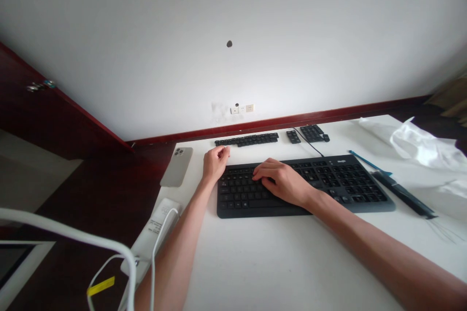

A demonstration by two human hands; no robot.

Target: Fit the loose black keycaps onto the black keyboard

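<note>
Where curled in at the top-left corner of the keyboard (328,189), finds the left hand (215,163) with fingertips drawn together against the thumb, closed as if pinching something small; cannot tell whether anything sits between them. Hovers just off the keyboard's upper edge, wrist low over the white table (277,262), forearm running back towards the camera.

Lays the right hand (282,182) palm down across the left-centre keys, fingers apart and bent, tips touching the keycaps, gripping nothing. Probably rests there to steady the keyboard, judging by the flat, weighted posture.

Sits square to the person, near the middle of the table, with its cable (310,145) trailing off the back edge. Beyond it, near the wall, lines up a row of loose keycaps (248,139), then a small cluster (294,136) and a larger block of keys (313,132). Looks laid out in keyboard order, presumably so that each cap keeps its place.

To the right, just beside the keyboard, shows a blue tool (368,162) and a long black strip (404,195), both within easy reach of that hand. Further right, heaps crumpled white plastic (419,148).

To the left, at the table's edge, lies a phone (177,166) face down, well apart from the work. Nearer the camera, overhangs a white power pack (153,233) with its white lead.
</note>
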